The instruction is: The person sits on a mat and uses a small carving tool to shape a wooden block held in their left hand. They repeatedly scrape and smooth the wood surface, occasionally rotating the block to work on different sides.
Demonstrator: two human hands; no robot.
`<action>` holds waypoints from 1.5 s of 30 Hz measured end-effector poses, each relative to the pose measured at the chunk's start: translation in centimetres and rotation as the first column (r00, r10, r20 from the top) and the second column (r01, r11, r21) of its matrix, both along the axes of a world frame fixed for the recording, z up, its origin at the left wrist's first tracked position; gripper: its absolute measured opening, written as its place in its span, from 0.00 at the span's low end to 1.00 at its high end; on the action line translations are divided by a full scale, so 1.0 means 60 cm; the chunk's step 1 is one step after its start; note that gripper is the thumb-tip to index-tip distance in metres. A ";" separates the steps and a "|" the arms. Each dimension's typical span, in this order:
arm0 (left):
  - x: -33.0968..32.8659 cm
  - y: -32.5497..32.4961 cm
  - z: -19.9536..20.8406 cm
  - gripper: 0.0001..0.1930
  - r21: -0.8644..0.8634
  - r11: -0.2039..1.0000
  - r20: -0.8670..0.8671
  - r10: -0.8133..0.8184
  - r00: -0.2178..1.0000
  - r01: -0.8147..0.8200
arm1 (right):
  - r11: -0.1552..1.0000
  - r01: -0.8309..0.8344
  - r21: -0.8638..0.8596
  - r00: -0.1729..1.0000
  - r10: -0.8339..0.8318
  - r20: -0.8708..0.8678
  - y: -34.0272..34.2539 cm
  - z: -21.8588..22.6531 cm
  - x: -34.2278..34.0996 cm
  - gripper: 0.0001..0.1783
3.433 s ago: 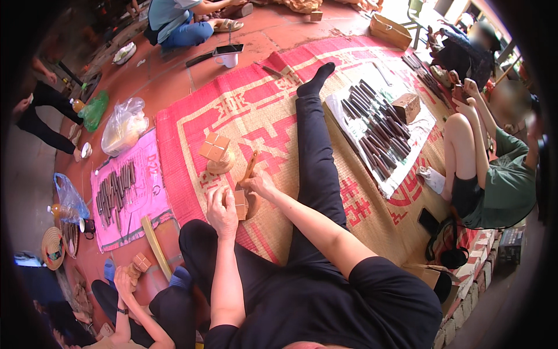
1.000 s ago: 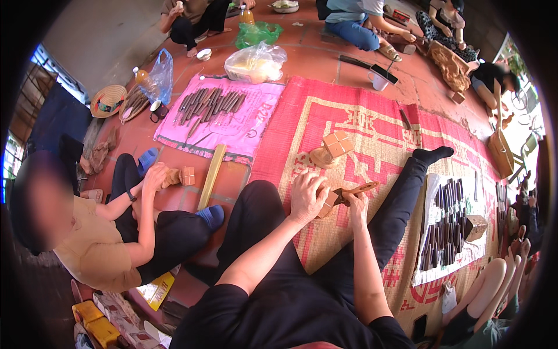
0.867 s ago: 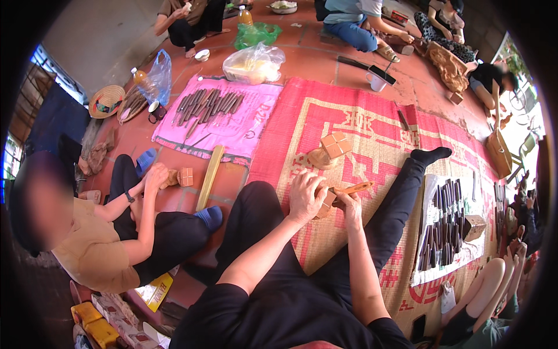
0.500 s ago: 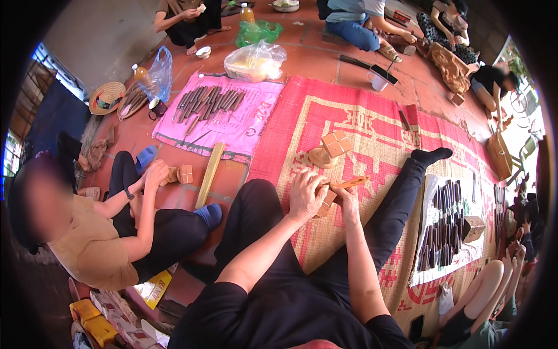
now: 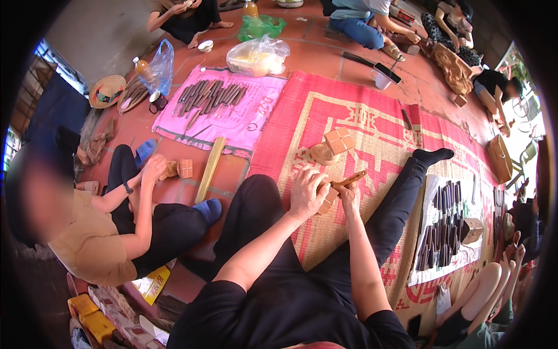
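Note:
My left hand (image 5: 308, 192) is closed around a carved wooden piece with a square, block-like end (image 5: 328, 203), held low between my legs. My right hand (image 5: 350, 196) is closed on a wooden-handled tool (image 5: 353, 178), its rounded handle end pointing up and to the right. The tool's working end is hidden between my hands, against the wooden piece. Just beyond my hands, a second wooden carving (image 5: 339, 141) with a cube-like part marked by pale lines and a rounded part rests on the mat.
A red and tan woven mat (image 5: 290, 139) lies under me. Many carving tools lie on a pink cloth (image 5: 256, 116) and on a white sheet (image 5: 421, 264) to the right. At left a person (image 5: 96, 232) holds a similar carving (image 5: 185, 168) beside a wooden strip (image 5: 210, 171).
The tool's handle end has tipped slightly upward in my right hand. My left hand keeps its hold on the wooden piece. The whole view has shifted a little.

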State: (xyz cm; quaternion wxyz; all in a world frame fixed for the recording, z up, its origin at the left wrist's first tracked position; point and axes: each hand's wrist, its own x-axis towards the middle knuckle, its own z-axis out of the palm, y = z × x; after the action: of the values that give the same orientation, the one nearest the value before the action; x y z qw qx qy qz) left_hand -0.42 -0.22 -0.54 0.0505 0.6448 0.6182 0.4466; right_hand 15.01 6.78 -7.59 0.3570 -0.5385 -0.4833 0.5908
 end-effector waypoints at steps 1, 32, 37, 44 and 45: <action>0.000 -0.001 0.001 0.12 0.001 1.000 0.004 0.005 1.000 -0.005 | 0.999 -0.002 0.041 0.998 -0.001 0.057 0.004 0.005 0.005 0.13; 0.001 0.005 0.002 0.10 0.052 0.998 -0.027 -0.031 0.999 0.032 | 0.983 0.177 -0.050 0.972 -0.182 -0.146 -0.046 -0.026 0.052 0.11; 0.003 0.011 0.006 0.10 0.010 0.999 -0.007 -0.047 0.999 0.047 | 0.973 0.153 -0.173 0.899 -0.210 -0.385 -0.063 0.002 0.022 0.12; 0.002 0.001 0.004 0.10 -0.036 0.999 -0.042 -0.035 0.998 0.034 | 0.970 0.172 -0.169 0.888 -0.227 -0.399 -0.065 0.008 0.038 0.13; 0.000 0.003 0.001 0.10 -0.044 0.999 -0.047 -0.035 0.998 0.033 | 0.969 0.148 -0.198 0.845 -0.228 -0.484 -0.070 0.024 0.030 0.12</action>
State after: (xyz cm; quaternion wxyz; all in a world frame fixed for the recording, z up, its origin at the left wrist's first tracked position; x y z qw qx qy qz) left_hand -0.44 -0.04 -0.51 0.0571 0.6645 0.6175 0.4169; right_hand 16.80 2.58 -6.16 0.4846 -0.4365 -0.2713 0.7078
